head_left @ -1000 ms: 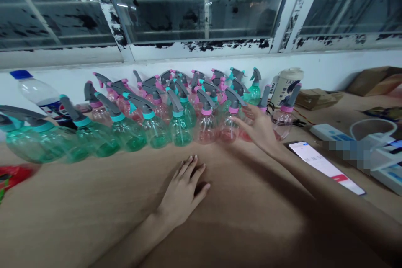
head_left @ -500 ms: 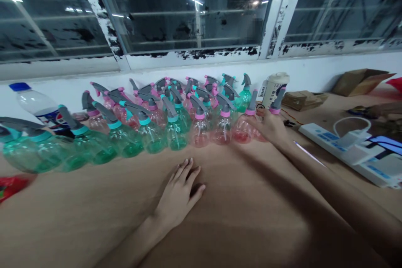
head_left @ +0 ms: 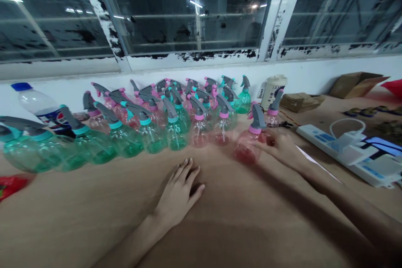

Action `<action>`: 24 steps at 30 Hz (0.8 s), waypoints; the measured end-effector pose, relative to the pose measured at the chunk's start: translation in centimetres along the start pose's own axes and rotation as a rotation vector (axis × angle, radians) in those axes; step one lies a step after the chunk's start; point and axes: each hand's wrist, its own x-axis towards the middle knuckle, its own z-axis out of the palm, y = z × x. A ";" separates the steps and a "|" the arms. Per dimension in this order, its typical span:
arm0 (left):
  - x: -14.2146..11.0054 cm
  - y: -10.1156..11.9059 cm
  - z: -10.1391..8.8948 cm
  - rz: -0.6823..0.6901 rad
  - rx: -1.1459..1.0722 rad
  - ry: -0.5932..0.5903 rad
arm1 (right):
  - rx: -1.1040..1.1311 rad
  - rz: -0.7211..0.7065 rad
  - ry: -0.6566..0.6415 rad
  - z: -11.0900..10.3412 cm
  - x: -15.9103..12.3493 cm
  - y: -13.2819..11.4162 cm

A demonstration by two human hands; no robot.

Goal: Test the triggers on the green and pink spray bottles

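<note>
My right hand [head_left: 281, 148] is closed on the lower right side of a pink spray bottle [head_left: 246, 148], whose grey trigger head has a pink collar. Some of its fingers are hidden behind the bottle. Just behind stands another pink-collared spray bottle [head_left: 272, 118], partly covered by my hand. My left hand [head_left: 177, 194] lies flat on the wooden table [head_left: 201, 238], fingers spread, holding nothing. In front of it runs a row of spray bottles, among them a green one [head_left: 177, 136] and a clear pink one [head_left: 199, 134], with several more packed behind them.
At the far left is a cola bottle [head_left: 40, 104] with a blue cap, and nearer, a red packet [head_left: 12, 185]. A coffee cup [head_left: 272, 94] stands by the wall. To the right are cardboard boxes [head_left: 356, 83] and a white power strip [head_left: 345, 155] with a charger and cable.
My right hand has drawn a pink spray bottle out of the row, toward me, and turned it slightly. My left hand has stayed in place.
</note>
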 end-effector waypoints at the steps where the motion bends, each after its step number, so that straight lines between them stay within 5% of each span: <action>1: 0.0 0.0 0.0 0.001 0.001 0.001 | 0.028 -0.003 -0.032 -0.4 -0.9 -0.6; 4: 0.0 0.0 0.0 0.004 -0.001 0.009 | 0.184 0.007 -0.226 -1.3 -3.1 -3.2; 9: -0.1 0.0 0.0 0.002 -0.005 0.024 | 0.486 -0.174 -0.490 -2.3 -4.4 -6.2; 20: 0.0 0.0 -0.1 0.006 0.002 -0.005 | 0.366 -0.310 -0.353 -2.6 -3.6 -5.9; 24: 0.1 0.1 -0.3 0.006 0.003 -0.012 | 0.592 -0.355 -0.385 -2.0 -2.2 -7.5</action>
